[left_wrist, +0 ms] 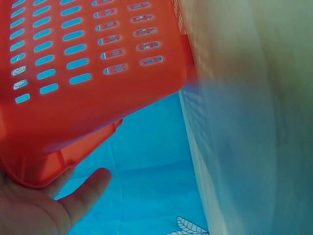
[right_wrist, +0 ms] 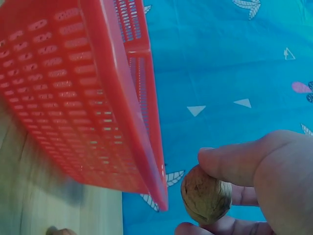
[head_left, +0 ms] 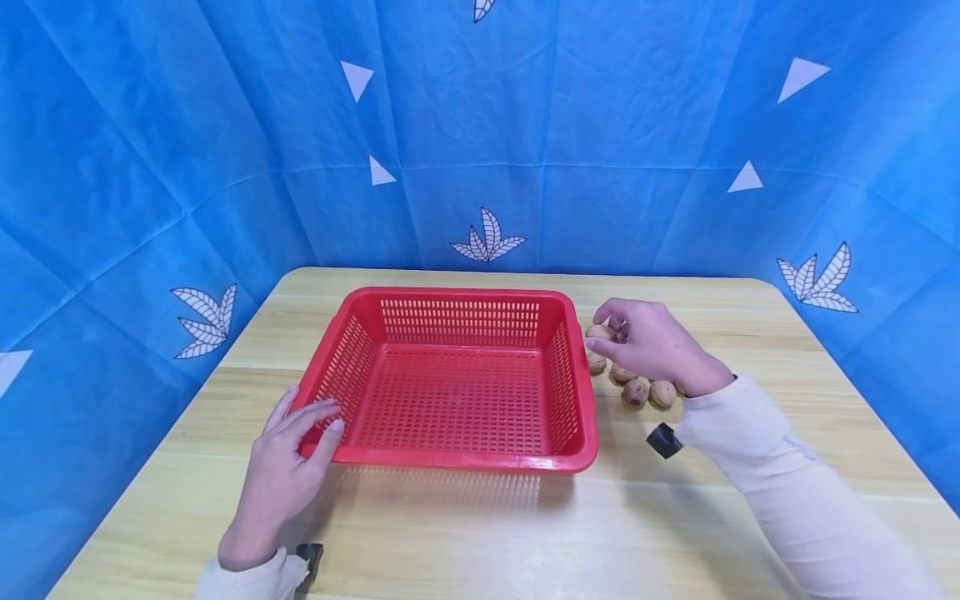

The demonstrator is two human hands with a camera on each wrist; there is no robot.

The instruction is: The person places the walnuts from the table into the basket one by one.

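A red plastic basket (head_left: pixel 450 459) with slotted walls stands on the table; its inside shows bare mesh. My left hand (head_left: pixel 285 467) holds its near left corner, thumb and index finger over the rim. In the left wrist view, other fingers (left_wrist: pixel 90 193) extend outside, below the rim. Beyond the right wall, my right hand (head_left: pixel 652 337) pinches a brown walnut (right_wrist: pixel 205 196) between thumb and fingertips. The right wrist view has this walnut beside the basket's rim (right_wrist: pixel 122 98). Several more walnuts (head_left: pixel 635 392) lie on the table under and in front of the right hand.
The light wooden table (head_left: pixel 450 533) reaches back to a blue cloth (head_left: pixel 622 108) with white leaf and triangle prints, which also hangs along both sides. A black wrist-worn piece (head_left: pixel 664 441) sits at the right cuff, another (head_left: pixel 309 560) at the left.
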